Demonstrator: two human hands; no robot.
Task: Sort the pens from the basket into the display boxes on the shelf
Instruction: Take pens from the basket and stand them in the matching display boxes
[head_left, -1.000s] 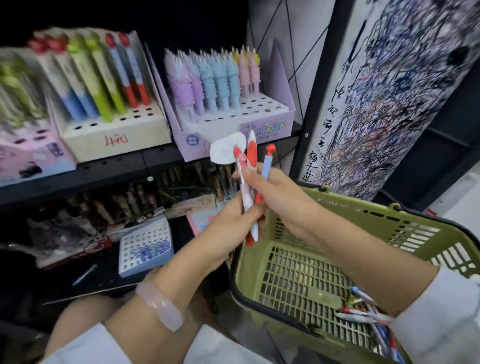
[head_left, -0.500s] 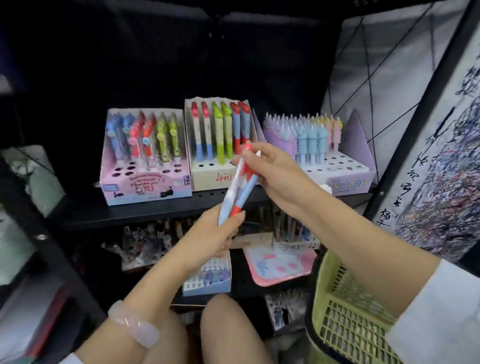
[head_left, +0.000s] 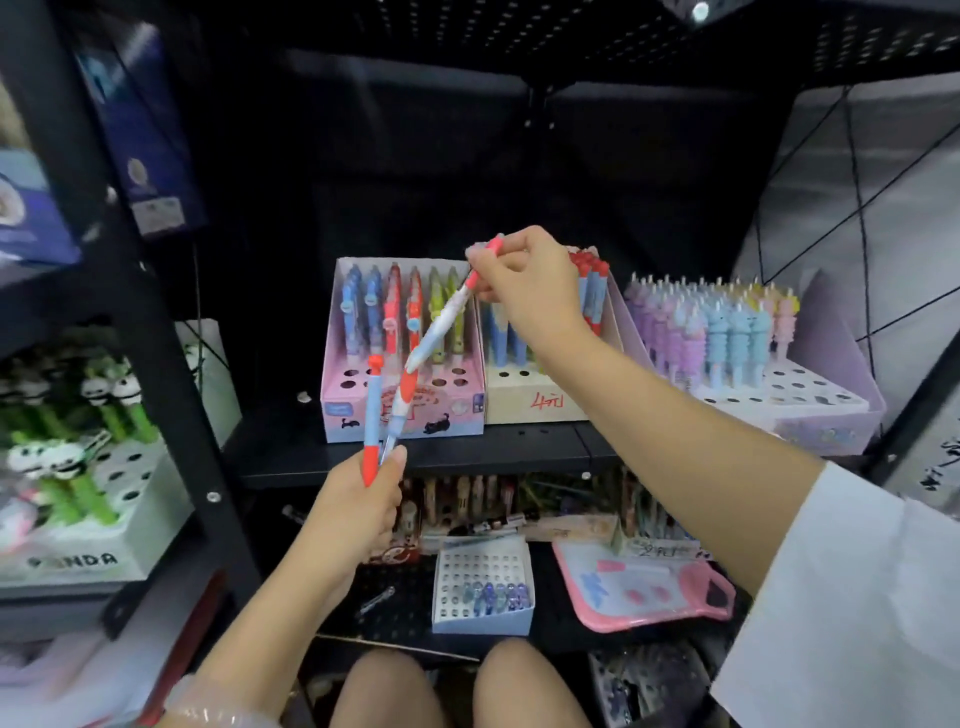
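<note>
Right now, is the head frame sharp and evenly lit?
Head view: centre fairly sharp, the pink display box and white-and-red pen readable; green panda pens at left smeared; shelf back falls into darkness; wide-angle bending tilts the black upright post.

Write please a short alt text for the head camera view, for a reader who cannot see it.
A person's right hand pinches the top of a white-and-red pen, while the left hand grips a blue-and-red pen and another pen's lower end. Behind them, a black shelf carries a pink display box, a cream display box and a lilac display box.
</note>
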